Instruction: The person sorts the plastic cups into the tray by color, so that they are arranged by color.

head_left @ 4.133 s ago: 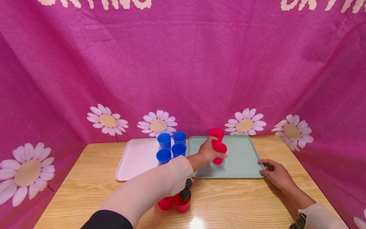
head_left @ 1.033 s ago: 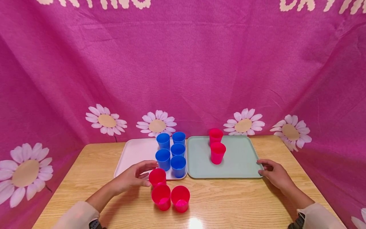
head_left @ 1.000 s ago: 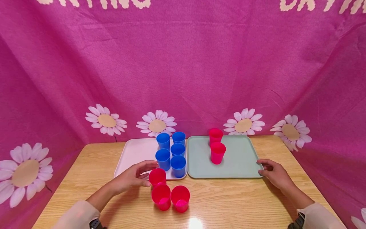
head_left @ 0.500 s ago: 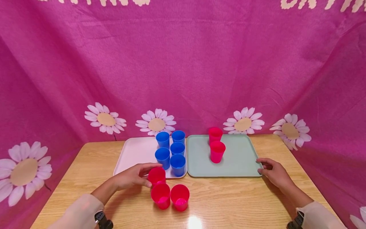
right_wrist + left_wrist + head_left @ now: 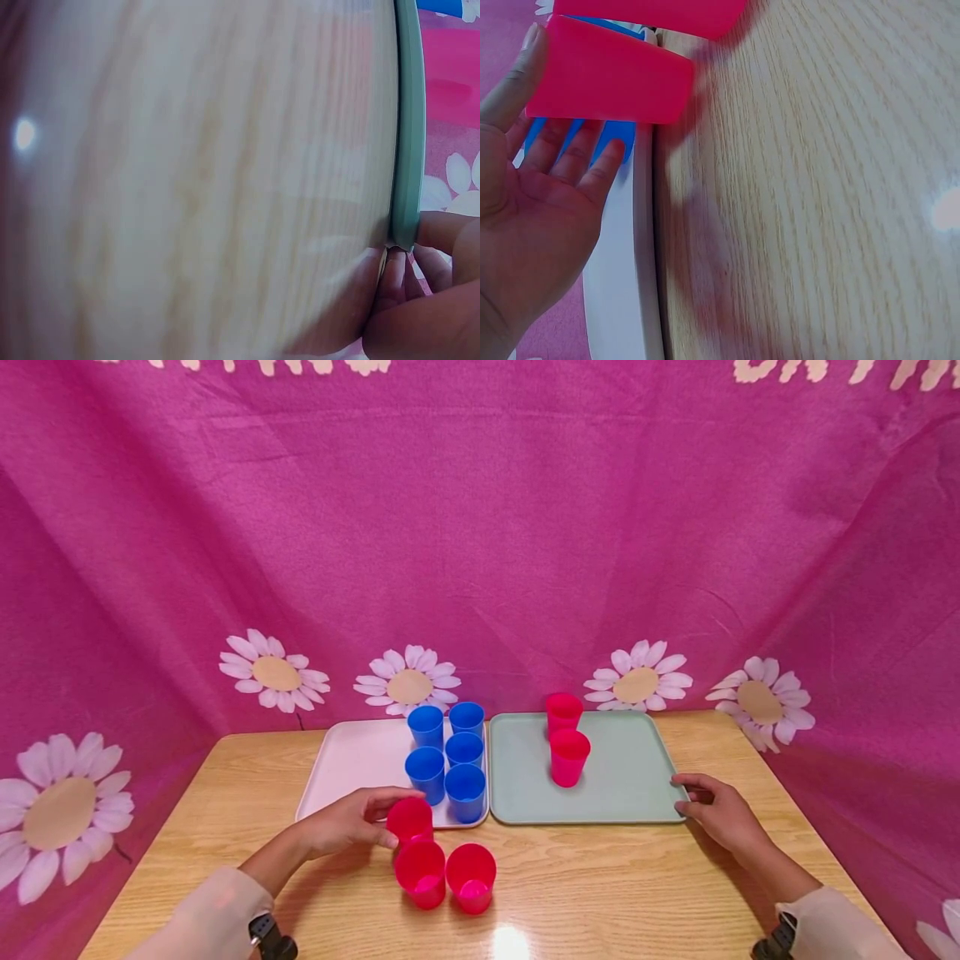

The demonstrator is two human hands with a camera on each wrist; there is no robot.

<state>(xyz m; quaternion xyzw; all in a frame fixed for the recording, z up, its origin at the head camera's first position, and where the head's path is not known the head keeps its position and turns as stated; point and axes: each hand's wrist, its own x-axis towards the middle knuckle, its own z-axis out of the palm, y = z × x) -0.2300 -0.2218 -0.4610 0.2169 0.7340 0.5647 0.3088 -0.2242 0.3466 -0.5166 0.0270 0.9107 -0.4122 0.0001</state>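
Observation:
My left hand [image 5: 341, 822] is at the farthest of three red cups on the table, its thumb in front and its fingers reaching behind. In the left wrist view this red cup [image 5: 615, 75] lies between thumb and fingers, hiding part of the fingers. Two more red cups, one at the left [image 5: 421, 875] and one at the right [image 5: 471, 878], stand just nearer the person. At the far right, my right hand [image 5: 723, 818] holds the near right corner of the green tray [image 5: 630, 793] between thumb and fingers. Two red cups, a back one [image 5: 564, 713] and a front one [image 5: 570, 758], stand on that tray.
Several blue cups [image 5: 465, 793] stand upright along the right side of the white tray [image 5: 348, 760], beside the green tray. Both trays lie toward the back of the wooden table [image 5: 600, 885]. A magenta cloth [image 5: 495, 543] with printed daisies hangs behind and at the sides.
My left hand has come back from the front cup on the green tray to the red cup on the table, then closed in around it. The right hand stays at the tray corner.

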